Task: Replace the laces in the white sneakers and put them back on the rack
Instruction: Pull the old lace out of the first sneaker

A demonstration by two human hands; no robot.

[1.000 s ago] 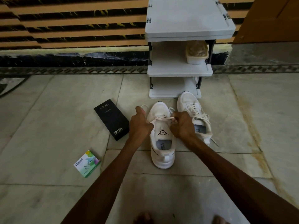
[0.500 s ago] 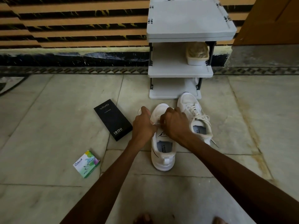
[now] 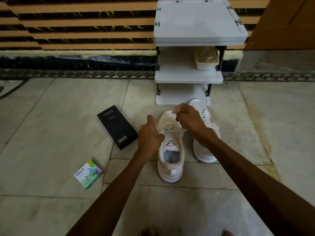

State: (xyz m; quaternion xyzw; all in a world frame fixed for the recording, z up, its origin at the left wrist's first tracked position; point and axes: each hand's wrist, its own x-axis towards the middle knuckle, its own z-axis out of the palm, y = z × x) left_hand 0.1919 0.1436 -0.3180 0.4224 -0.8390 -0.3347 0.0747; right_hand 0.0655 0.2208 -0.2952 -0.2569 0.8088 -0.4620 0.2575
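Nearest to us on the marble floor (image 3: 51, 133) lies a small green Odonil box (image 3: 88, 174), well apart from the work. Beyond it the near white sneaker (image 3: 170, 160) stands with its heel toward us, so the tongue and eyelets face up for lacing. Our left hand (image 3: 150, 133) is at its left side, the fingers (image 3: 159, 136) curled and pinching one end of the white lace (image 3: 170, 129). Our right hand (image 3: 189, 120) is higher, over the toe, and pinches the other end, we think to draw the crossings tight and even. A black vivo box (image 3: 117, 129) lies to the left. The second sneaker (image 3: 204, 155) stands just beside on the right and seems laced. Both are close before the white shoe rack (image 3: 196, 19), so the way back is short; a beige shoe (image 3: 207, 59) sits on its middle shelf.
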